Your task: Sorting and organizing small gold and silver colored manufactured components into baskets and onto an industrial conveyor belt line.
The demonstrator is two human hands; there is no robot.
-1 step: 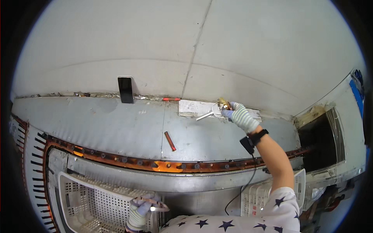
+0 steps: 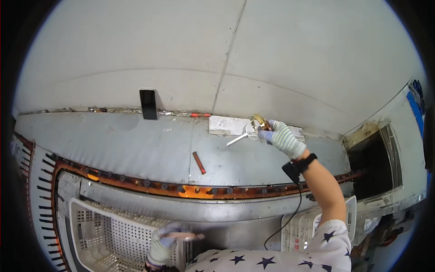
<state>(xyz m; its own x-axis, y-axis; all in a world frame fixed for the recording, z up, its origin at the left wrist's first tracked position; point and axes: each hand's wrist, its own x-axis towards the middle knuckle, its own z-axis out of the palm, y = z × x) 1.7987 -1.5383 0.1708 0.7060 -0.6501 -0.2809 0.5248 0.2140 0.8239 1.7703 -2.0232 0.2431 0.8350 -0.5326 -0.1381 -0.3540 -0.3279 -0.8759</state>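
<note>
My right hand [image 2: 285, 138], in a striped knit glove, is closed on shiny gold curved metal pieces [image 2: 260, 121] above the far side of the metal ledge. Right beside them is a white plastic piece with a ring-like end and a straight handle [image 2: 236, 140]; whether my fingers touch it I cannot tell. At the lower left, my gloved left hand [image 2: 165, 242] is over the right side of a white perforated basket [image 2: 86, 209]. It grips a pinkish, shiny flat piece [image 2: 186, 235], smeared by motion, so its kind is unclear.
A brown chain track with upright pegs [image 2: 244, 194] crosses between me and the grey ledge [image 2: 158, 149]. On the ledge are a red-brown rod [image 2: 199, 162], a white board [image 2: 224, 124] and a leaning phone [image 2: 148, 104]. Another white basket [image 2: 294, 233] stands right; a dark opening [image 2: 371, 158] lies beyond.
The pinkish piece in my left hand has turned, now edge-on and pointing right. The white handle has swung slightly down and left. My right hand has barely moved and keeps its grip.
</note>
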